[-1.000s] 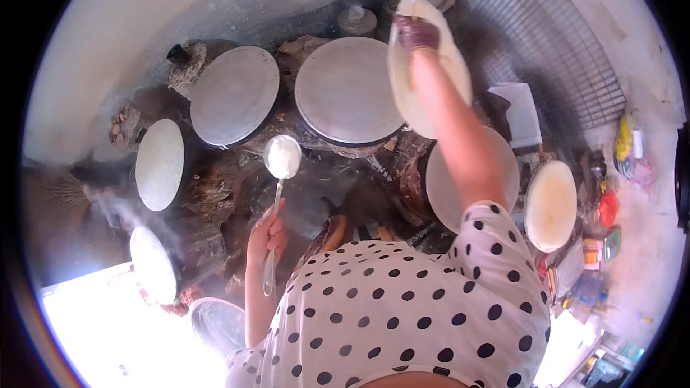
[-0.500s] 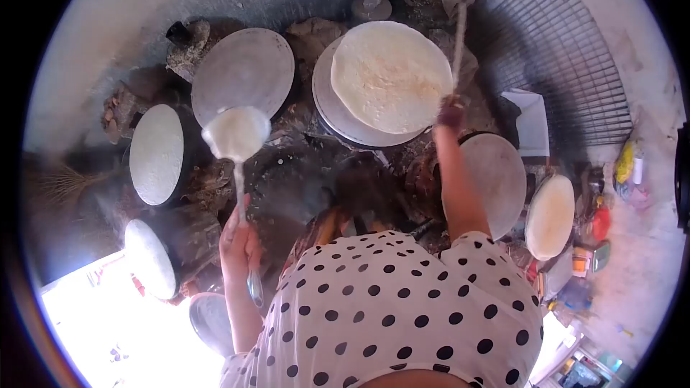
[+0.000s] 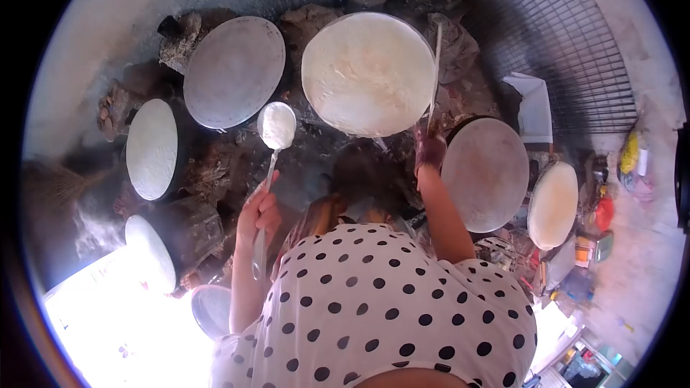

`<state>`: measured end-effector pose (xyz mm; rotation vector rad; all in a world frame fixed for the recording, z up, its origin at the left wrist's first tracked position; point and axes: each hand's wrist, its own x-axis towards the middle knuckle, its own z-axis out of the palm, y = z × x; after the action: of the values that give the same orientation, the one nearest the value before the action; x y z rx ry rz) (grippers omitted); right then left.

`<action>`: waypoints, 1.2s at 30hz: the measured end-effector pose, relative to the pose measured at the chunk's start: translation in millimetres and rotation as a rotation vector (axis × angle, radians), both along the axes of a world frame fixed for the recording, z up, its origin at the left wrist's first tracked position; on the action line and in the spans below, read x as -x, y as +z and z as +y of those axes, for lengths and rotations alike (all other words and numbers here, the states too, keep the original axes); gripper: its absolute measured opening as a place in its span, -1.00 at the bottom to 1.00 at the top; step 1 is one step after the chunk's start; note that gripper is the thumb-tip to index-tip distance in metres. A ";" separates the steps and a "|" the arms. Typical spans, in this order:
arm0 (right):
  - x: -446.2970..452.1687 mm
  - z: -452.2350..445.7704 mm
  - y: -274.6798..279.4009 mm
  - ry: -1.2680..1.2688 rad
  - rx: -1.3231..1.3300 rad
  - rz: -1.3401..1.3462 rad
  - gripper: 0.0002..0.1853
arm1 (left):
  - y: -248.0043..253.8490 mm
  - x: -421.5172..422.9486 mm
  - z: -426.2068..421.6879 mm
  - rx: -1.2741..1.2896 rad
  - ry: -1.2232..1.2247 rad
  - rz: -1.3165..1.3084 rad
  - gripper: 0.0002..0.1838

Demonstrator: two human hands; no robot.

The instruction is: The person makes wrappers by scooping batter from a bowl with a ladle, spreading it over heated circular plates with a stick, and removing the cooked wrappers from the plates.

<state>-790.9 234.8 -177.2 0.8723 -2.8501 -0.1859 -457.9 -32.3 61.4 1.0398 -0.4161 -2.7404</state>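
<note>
My left hand (image 3: 260, 208) is closed around the handle of a ladle (image 3: 277, 128), whose bowl is filled with thick white batter. The ladle hangs in front of the gap between a bare round griddle (image 3: 236, 72) and a large pale flatbread (image 3: 368, 75). That flatbread spreads over the middle griddle and hides nearly all of it. My right hand (image 3: 430, 147), in a dark reddish covering, grips a long thin stick (image 3: 436, 65). The stick points away from me along the flatbread's right edge; whether it touches is unclear. Close to this hand lies another bare griddle (image 3: 485, 176).
On the left stand two more griddles with white rounds, one farther back (image 3: 152, 149) and one nearer (image 3: 151, 253). A browned round (image 3: 553, 205) lies at the right. Behind it are a white box (image 3: 533, 109) and a wire rack (image 3: 568, 43) against the wall.
The flatbread has shifted left and now sits squarely over the middle griddle. My left hand has brought the ladle right, off the bare griddle's front edge. My right hand has drawn back toward me.
</note>
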 end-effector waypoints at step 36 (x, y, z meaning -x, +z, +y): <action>26.6 -24.0 123.9 -0.780 0.730 -1.296 -0.58 | -5.2 12.9 55.6 0.467 -0.280 -0.175 -0.59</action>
<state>-817.5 210.9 -53.3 -0.5481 -3.5442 1.8015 -470.8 23.3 56.2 1.1571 -1.2435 -2.5759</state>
